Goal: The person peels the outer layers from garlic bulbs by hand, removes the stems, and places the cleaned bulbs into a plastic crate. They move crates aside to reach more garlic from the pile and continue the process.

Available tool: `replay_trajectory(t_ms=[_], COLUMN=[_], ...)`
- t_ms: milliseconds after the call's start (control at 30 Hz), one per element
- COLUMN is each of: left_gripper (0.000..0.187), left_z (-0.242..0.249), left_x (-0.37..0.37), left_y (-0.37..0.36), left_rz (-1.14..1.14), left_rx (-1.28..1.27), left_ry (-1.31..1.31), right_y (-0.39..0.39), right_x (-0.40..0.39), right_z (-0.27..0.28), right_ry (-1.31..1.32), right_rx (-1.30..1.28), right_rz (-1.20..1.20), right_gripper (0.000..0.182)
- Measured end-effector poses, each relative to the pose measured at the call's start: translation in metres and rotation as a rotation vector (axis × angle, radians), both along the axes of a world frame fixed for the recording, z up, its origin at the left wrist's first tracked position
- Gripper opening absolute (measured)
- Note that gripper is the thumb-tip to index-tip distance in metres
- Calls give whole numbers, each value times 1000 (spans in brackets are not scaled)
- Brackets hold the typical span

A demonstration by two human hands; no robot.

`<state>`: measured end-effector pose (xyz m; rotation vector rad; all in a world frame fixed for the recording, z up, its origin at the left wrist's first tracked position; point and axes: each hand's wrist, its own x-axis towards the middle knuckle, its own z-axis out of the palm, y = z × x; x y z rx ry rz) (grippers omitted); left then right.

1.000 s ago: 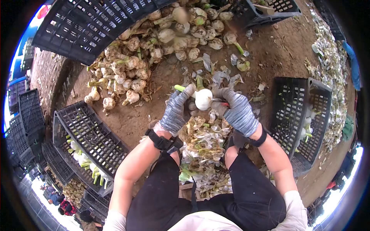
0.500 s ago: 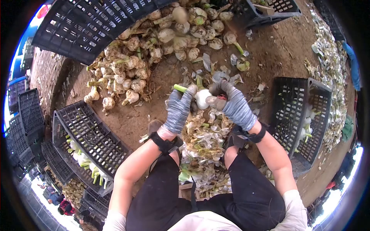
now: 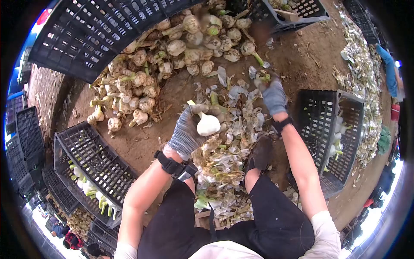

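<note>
My left hand point(image 3: 188, 131), in a grey striped glove, is closed round the stem of a clean white garlic bulb point(image 3: 208, 125). The bulb's cut green-white stem points up and left past the thumb. Stretched forward to the right, my gloved right hand point(image 3: 274, 97) has its somewhat blurred fingers round a small greenish garlic bulb point(image 3: 263, 77) on the ground. Between my feet and ahead of them lies a heap of loose garlic skins point(image 3: 228, 159).
A pile of unpeeled garlic point(image 3: 142, 80) lies ahead under a large black crate point(image 3: 103, 34). Tilted black crates with white garlic stand on the left point(image 3: 92, 159) and right point(image 3: 330, 129). More skins point(image 3: 364, 77) are strewn at far right. Another crate point(image 3: 310, 13) stands at the back.
My hands were together at the white bulb. Now my right hand has moved off forward and right to the greenish bulb, while my left keeps the white one, turned outward.
</note>
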<state>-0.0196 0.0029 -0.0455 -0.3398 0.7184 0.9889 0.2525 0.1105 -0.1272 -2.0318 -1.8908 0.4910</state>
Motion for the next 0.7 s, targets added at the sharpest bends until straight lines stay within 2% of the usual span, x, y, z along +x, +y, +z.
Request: replay_trajectory(t_ms=[33, 67, 100, 167, 200, 233, 267, 300, 333, 367, 433, 500, 567, 600, 700], left_gripper=[22, 26, 26, 33, 44, 44, 50, 56, 56, 64, 82, 87, 84, 79, 74], left_z=[0, -5, -3, 5, 2, 1, 0, -1, 1, 5, 10, -7, -16, -6, 7], left_x=[1, 1, 3, 9, 11, 13, 15, 18, 21, 25, 31, 34, 37, 31, 22], left_y=[0, -1, -1, 1, 1, 2, 4, 6, 7, 10, 15, 17, 14, 17, 14], left_rz=[-33, -94, -95, -233, -282, -280, -306, -330, -325, -341, -377, -326, -210, -240, -295], left_rx=[6, 51, 51, 185, 139, 141, 288, 433, 429, 530, 730, 902, 795, 849, 751], left_ry=[31, 80, 78, 293, 387, 387, 525, 665, 668, 776, 994, 1113, 838, 971, 845], right_y=[11, 19, 27, 31, 30, 29, 24, 12, 1, -8, -24, -35, -40, -41, -42], right_x=[1, 6, 10, 19, 19, 16, 12, -2, -16, -26, -47, -65, -70, -71, -62], right_z=[-14, -29, -35, -45, -40, -29, -19, 3, 24, 44, 79, 104, 113, 115, 120], right_ry=[-73, -75, -67, -59, 38, 135, 134, 515, 898, 901, 1071, 1243, 1250, 1206, 1086], right_rx=[158, 158, 134, 113, 52, -8, -7, -147, -293, -299, -480, -599, -576, -556, -548], right_rz=[4, 2, 23, 40, 6, -24, -17, -81, -147, -142, -74, -94, -25, 22, 159], right_gripper=[44, 44, 47, 50, 47, 44, 44, 39, 34, 34, 27, 27, 28, 27, 27])
